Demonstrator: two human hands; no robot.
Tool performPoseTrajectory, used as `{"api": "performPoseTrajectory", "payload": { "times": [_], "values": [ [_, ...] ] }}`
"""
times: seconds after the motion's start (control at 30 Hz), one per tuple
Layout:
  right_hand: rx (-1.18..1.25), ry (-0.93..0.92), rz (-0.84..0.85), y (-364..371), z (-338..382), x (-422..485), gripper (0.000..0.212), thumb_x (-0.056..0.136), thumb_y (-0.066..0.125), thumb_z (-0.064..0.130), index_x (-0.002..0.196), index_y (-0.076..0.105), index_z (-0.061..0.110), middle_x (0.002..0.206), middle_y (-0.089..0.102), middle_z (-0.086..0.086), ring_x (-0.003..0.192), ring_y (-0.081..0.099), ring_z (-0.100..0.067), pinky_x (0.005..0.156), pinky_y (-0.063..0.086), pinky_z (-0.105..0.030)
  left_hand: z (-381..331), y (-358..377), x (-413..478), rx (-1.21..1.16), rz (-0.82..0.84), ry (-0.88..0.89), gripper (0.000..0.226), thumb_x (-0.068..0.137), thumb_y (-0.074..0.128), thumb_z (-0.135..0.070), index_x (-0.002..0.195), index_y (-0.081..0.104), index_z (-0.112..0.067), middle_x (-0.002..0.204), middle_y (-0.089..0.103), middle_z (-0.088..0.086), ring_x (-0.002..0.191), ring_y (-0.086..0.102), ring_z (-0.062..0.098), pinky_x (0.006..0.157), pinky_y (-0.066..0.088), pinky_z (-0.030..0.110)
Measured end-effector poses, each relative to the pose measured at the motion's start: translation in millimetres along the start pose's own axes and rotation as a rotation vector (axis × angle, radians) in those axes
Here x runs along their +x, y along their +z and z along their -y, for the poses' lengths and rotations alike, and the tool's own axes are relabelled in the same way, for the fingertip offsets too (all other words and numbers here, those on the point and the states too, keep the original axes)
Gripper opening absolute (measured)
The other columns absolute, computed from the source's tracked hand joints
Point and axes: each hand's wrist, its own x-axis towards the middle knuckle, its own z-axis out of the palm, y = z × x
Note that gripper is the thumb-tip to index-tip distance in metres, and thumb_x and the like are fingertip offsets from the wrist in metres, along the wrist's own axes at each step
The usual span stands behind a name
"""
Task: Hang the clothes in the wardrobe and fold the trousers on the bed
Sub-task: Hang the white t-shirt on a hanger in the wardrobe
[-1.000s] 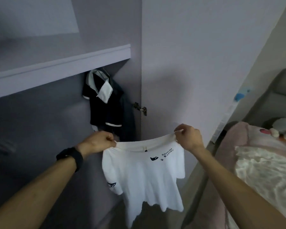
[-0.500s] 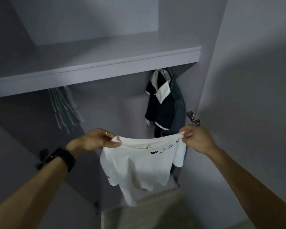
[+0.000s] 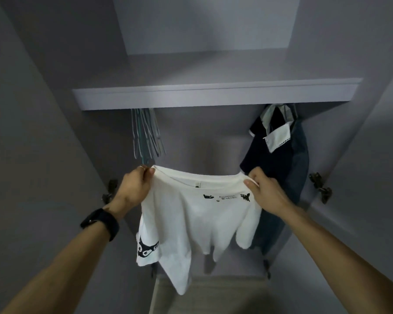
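A white T-shirt (image 3: 191, 218) with small black prints hangs spread between both hands in front of the open wardrobe. My left hand (image 3: 135, 185) grips its left shoulder and my right hand (image 3: 264, 191) pinches its right shoulder. Under the wardrobe shelf (image 3: 213, 95) several empty hangers (image 3: 146, 132) hang at the left, just above my left hand. At the right hang a dark navy top with a white collar (image 3: 271, 143) and a dark blue garment (image 3: 298, 159) behind it. The rail itself is hidden by the shelf.
Both wardrobe doors stand open, with hinges (image 3: 319, 186) on the right and on the left (image 3: 110, 191). The wardrobe floor (image 3: 213, 295) shows below the shirt. The upper compartment above the shelf holds nothing visible.
My view has swung left to face the wardrobe squarely, and the bed has left the frame. Both hands have carried the shirt to the middle of the wardrobe, still holding its shoulders.
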Motion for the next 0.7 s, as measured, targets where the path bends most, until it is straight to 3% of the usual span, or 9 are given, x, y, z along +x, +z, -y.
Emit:
{"api": "performPoseTrajectory", "payload": {
  "times": [0.1, 0.17, 0.3, 0.43, 0.5, 0.57, 0.63, 0.7],
  "values": [
    [0.065, 0.002, 0.059, 6.8, 13.9, 9.7, 0.010, 0.096, 0.066, 0.027, 0.103, 0.062, 0.021, 0.083, 0.067, 0.006, 0.081, 0.065, -0.013, 0.079, 0.051, -0.035, 13.9, -3.1, 9.9, -0.225, 0.003, -0.204, 0.037, 0.105, 0.048, -0.035, 0.114, 0.068, -0.005, 0.109, 0.068, 0.014, 0.101, 0.063, 0.032, 0.085, 0.047, 0.036],
    [0.079, -0.003, 0.078, 13.3, 25.9, 13.4, 0.005, 0.094, 0.070, 0.026, 0.098, 0.069, 0.028, 0.090, 0.071, 0.008, 0.090, 0.069, -0.010, 0.086, 0.053, -0.031, 15.3, -3.1, 10.2, -0.407, 0.005, -0.271, 0.033, 0.104, 0.051, -0.033, 0.110, 0.070, -0.006, 0.105, 0.070, 0.013, 0.097, 0.064, 0.027, 0.080, 0.047, 0.031],
    [0.154, -0.101, 0.118, 33.6, 68.8, 22.6, 0.011, 0.091, 0.073, 0.029, 0.088, 0.074, 0.039, 0.087, 0.075, 0.011, 0.088, 0.070, 0.001, 0.084, 0.053, -0.025, 0.4, -2.6, 2.3, -0.602, 0.131, -0.166, 0.026, 0.104, 0.053, -0.025, 0.087, 0.070, -0.013, 0.073, 0.061, -0.008, 0.068, 0.051, 0.008, 0.059, 0.042, 0.016],
    [0.198, -0.187, 0.172, 54.8, 107.3, 32.2, 0.010, 0.090, 0.073, 0.034, 0.096, 0.074, 0.042, 0.087, 0.075, 0.011, 0.087, 0.071, -0.006, 0.083, 0.056, -0.031, -11.3, 3.8, 0.6, -0.697, 0.312, -0.073, 0.022, 0.104, 0.055, -0.020, 0.104, 0.075, -0.012, 0.094, 0.074, -0.001, 0.083, 0.064, 0.007, 0.079, 0.051, 0.018],
    [0.218, -0.208, 0.195, 62.9, 121.1, 36.5, 0.009, 0.090, 0.074, 0.032, 0.094, 0.076, 0.039, 0.086, 0.076, 0.009, 0.085, 0.070, -0.007, 0.084, 0.055, -0.030, -13.5, 5.7, -2.3, -0.678, 0.365, -0.004, 0.019, 0.104, 0.056, -0.019, 0.103, 0.076, -0.019, 0.092, 0.074, -0.010, 0.084, 0.063, 0.000, 0.083, 0.050, 0.018],
    [0.236, -0.220, 0.208, 68.0, 130.2, 39.1, 0.007, 0.089, 0.075, 0.029, 0.093, 0.077, 0.035, 0.085, 0.076, 0.008, 0.085, 0.070, -0.009, 0.084, 0.054, -0.029, -14.9, 4.8, -7.5, -0.600, 0.380, 0.054, 0.014, 0.100, 0.063, -0.026, 0.098, 0.076, -0.022, 0.077, 0.067, -0.022, 0.075, 0.057, -0.007, 0.075, 0.045, 0.014],
    [0.272, -0.226, 0.211, 73.0, 136.1, 41.2, 0.007, 0.087, 0.078, 0.026, 0.089, 0.078, 0.032, 0.083, 0.076, 0.007, 0.083, 0.071, -0.009, 0.082, 0.054, -0.026, -14.0, 3.0, -12.4, -0.433, 0.311, 0.071, 0.017, 0.094, 0.069, -0.040, 0.096, 0.077, -0.026, 0.066, 0.062, -0.023, 0.064, 0.052, -0.008, 0.065, 0.040, 0.013],
    [0.310, -0.235, 0.241, 76.1, 143.3, 41.2, 0.006, 0.085, 0.080, 0.020, 0.087, 0.078, 0.026, 0.080, 0.076, 0.006, 0.080, 0.071, -0.007, 0.079, 0.053, -0.023, -12.9, -2.5, -19.0, -0.243, 0.162, 0.063, 0.025, 0.090, 0.070, -0.050, 0.096, 0.077, -0.027, 0.072, 0.066, -0.017, 0.067, 0.058, -0.003, 0.062, 0.043, 0.016]
  ]
}}
